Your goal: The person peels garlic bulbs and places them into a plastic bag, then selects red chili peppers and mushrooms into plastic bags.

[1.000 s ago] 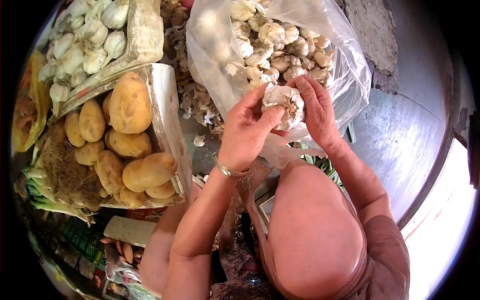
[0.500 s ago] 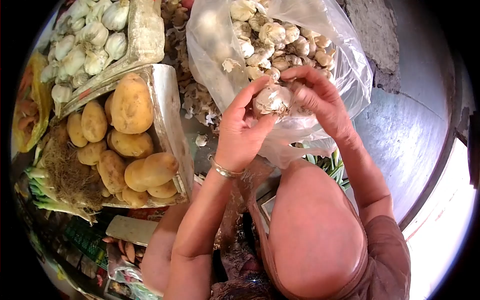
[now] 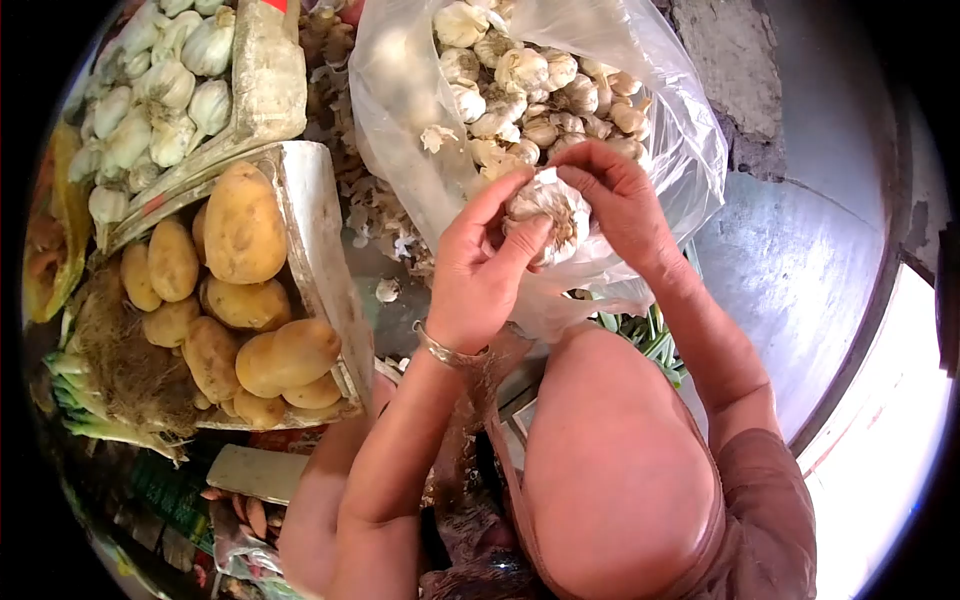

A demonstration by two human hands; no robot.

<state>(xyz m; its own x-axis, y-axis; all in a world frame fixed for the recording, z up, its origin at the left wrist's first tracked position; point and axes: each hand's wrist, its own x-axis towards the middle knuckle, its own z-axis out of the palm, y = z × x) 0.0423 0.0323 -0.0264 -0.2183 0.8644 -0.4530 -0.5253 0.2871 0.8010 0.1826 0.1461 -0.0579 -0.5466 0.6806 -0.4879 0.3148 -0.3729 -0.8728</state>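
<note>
A whitish garlic bulb (image 3: 562,207) with loose papery skin is gripped between the thumb and fingers of my left hand (image 3: 478,285), which wears a bracelet at the wrist. The root side of the bulb faces up and to the right. My right hand (image 3: 625,215) is closed, its thumb and forefinger pinched at the bulb's upper right edge; the exact contact is partly hidden. Just beyond both hands lies a clear plastic bag (image 3: 400,130), open at the top and filled with many garlic bulbs (image 3: 520,75).
To the left, a worn foam box (image 3: 325,250) holds potatoes (image 3: 245,225), with white garlic (image 3: 165,85) in another box behind. Rooty green onions (image 3: 135,350) lie beside the potatoes. Garlic peelings (image 3: 385,215) litter the floor by the bag. My knee (image 3: 620,450) is raised below my hands.
The bulb has turned in my left hand, so its root side shows more. My right fingers have closed from a spread pose into a pinch at the bulb. The view has shifted slightly.
</note>
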